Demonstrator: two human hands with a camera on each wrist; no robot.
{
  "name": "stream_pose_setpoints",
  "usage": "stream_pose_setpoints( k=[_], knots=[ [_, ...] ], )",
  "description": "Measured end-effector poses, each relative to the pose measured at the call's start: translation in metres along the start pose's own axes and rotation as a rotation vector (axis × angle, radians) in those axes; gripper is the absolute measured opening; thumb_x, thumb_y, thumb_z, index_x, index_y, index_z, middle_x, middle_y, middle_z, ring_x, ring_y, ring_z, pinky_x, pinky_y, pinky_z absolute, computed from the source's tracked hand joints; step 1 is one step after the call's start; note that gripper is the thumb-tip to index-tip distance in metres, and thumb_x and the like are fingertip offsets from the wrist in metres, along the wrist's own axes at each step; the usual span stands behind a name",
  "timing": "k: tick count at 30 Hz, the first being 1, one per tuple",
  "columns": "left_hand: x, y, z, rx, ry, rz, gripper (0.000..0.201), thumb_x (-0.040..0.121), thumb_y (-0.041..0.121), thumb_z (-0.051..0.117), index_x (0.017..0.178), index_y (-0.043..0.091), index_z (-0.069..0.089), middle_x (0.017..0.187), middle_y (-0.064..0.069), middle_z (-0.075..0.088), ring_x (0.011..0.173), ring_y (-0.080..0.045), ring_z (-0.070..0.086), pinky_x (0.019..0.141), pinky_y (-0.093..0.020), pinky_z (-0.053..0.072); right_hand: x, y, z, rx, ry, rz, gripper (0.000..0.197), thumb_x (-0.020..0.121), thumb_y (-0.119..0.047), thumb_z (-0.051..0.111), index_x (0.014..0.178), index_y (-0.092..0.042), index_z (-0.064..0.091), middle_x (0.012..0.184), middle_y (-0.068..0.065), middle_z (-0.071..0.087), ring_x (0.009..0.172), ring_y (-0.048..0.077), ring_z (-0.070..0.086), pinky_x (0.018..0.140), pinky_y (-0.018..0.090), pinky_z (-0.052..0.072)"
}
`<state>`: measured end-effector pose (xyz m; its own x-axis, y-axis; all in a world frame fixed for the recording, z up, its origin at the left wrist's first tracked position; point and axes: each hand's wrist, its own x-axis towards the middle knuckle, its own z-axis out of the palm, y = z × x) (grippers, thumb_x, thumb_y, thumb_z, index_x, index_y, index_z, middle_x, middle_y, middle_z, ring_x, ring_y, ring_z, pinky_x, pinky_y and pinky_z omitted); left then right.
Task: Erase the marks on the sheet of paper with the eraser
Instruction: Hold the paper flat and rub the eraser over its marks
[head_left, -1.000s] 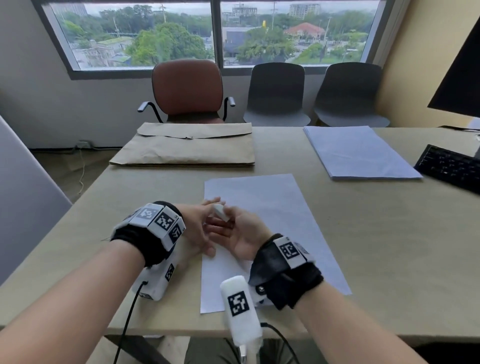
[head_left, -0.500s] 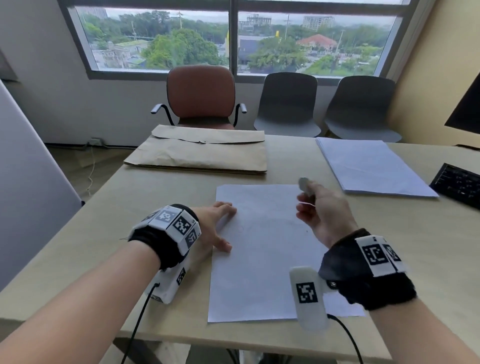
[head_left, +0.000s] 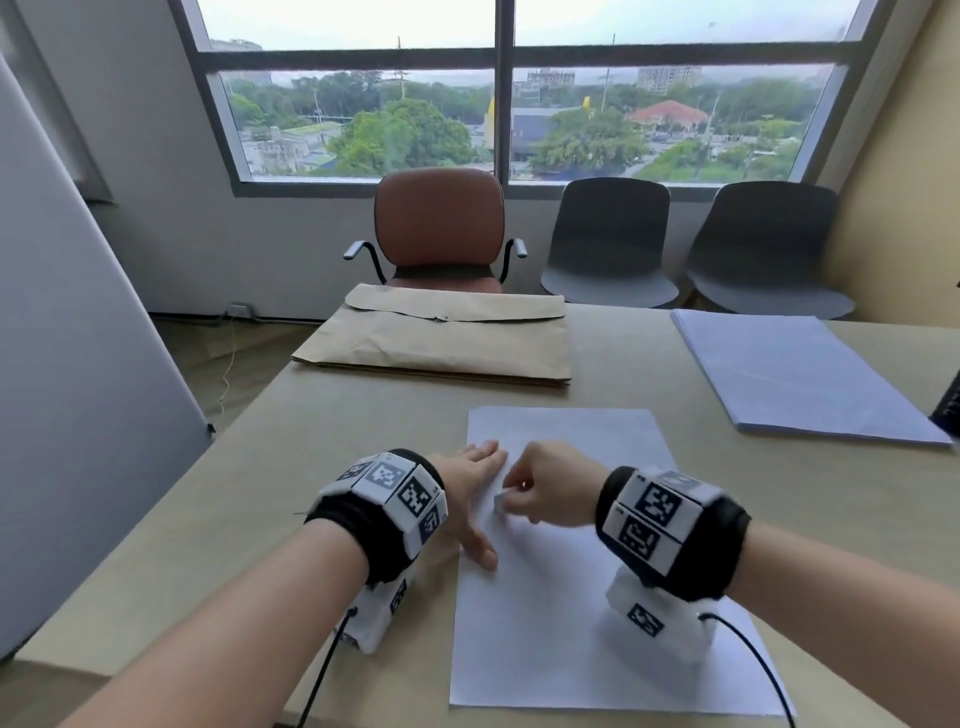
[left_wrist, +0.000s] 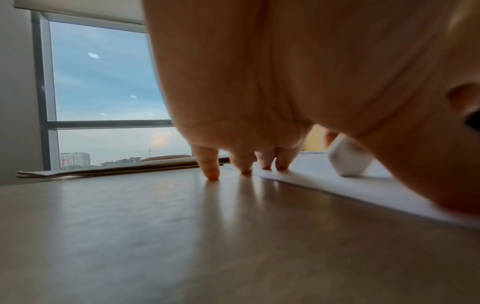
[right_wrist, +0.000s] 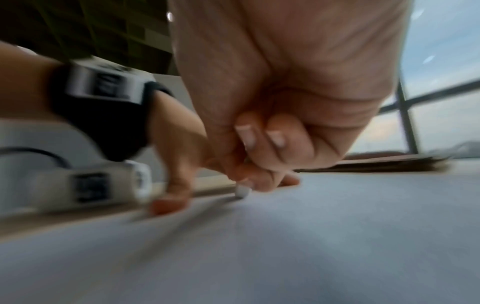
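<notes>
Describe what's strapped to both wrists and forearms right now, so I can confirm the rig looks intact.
Both forearms are bare, with no sleeves. The left hand and right hand each sit ahead of a black wrist band topped with white blocks printed with black square markers. A white camera housing with its own marker hangs under each wrist, trailing a black cable.

Head view looks down over the table (head_left: 260, 493) — both low wrist views share its sheet (left_wrist: 363, 189).

An office: meeting table (head_left: 311, 467), visitor chairs (head_left: 608, 244), paper stack (head_left: 795, 379), city-view window (head_left: 498, 104).
</notes>
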<state>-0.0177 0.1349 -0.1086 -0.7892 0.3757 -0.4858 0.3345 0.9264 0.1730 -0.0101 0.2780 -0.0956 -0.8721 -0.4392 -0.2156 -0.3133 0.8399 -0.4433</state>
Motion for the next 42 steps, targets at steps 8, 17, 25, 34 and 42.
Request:
stream_pose_setpoints(
  k=[8, 17, 25, 34, 42],
  knots=[
    [-0.003, 0.003, -0.002, 0.019, -0.008, 0.002, 0.120, 0.073, 0.043, 0.076, 0.151, 0.018, -0.012, 0.158, 0.002, -0.017, 0.146, -0.013, -0.012, 0.118, -0.029, 0.001, 0.011, -0.001, -0.002, -0.003, 0.087, 0.032, 0.023, 0.083, -0.015, 0.052, 0.072, 0.000, 0.065, 0.062, 0.010, 0.058, 0.071, 0.025, 0.052, 0.059, 0.028, 0.040],
    [-0.003, 0.002, -0.001, 0.024, -0.009, -0.006, 0.122, 0.072, 0.045, 0.076, 0.150, 0.020, -0.014, 0.158, 0.003, -0.018, 0.146, -0.012, -0.012, 0.117, -0.028, -0.001, 0.017, 0.002, -0.007, -0.030, 0.088, 0.087, 0.031, 0.084, -0.018, 0.055, 0.055, -0.012, 0.047, 0.052, -0.001, 0.041, 0.057, 0.018, 0.042, 0.046, 0.020, 0.028],
    [0.000, 0.000, 0.000, 0.027, -0.013, -0.011, 0.123, 0.071, 0.046, 0.076, 0.150, 0.020, -0.014, 0.158, 0.003, -0.018, 0.146, -0.011, -0.012, 0.117, -0.028, -0.002, 0.019, 0.005, -0.005, -0.021, 0.111, 0.165, 0.031, 0.085, -0.021, 0.053, 0.056, -0.011, 0.049, 0.056, 0.001, 0.045, 0.067, 0.022, 0.046, 0.049, 0.024, 0.031],
    [-0.001, 0.000, -0.001, 0.029, -0.021, -0.004, 0.123, 0.071, 0.045, 0.077, 0.150, 0.021, -0.015, 0.158, 0.002, -0.019, 0.146, -0.013, -0.013, 0.117, -0.029, -0.001, 0.017, -0.002, -0.005, -0.060, -0.002, 0.130, 0.028, 0.085, -0.021, 0.054, 0.057, -0.016, 0.054, 0.055, -0.001, 0.049, 0.063, 0.019, 0.049, 0.048, 0.021, 0.032],
    [0.000, -0.001, 0.001, 0.046, -0.027, -0.005, 0.125, 0.071, 0.048, 0.076, 0.149, 0.017, -0.016, 0.158, 0.001, -0.020, 0.146, -0.013, -0.014, 0.117, -0.028, -0.003, -0.007, -0.009, 0.003, -0.051, -0.126, -0.008, 0.040, 0.085, -0.018, 0.056, 0.046, -0.015, 0.046, 0.036, -0.004, 0.043, 0.043, 0.009, 0.038, 0.041, 0.014, 0.027]
  ],
)
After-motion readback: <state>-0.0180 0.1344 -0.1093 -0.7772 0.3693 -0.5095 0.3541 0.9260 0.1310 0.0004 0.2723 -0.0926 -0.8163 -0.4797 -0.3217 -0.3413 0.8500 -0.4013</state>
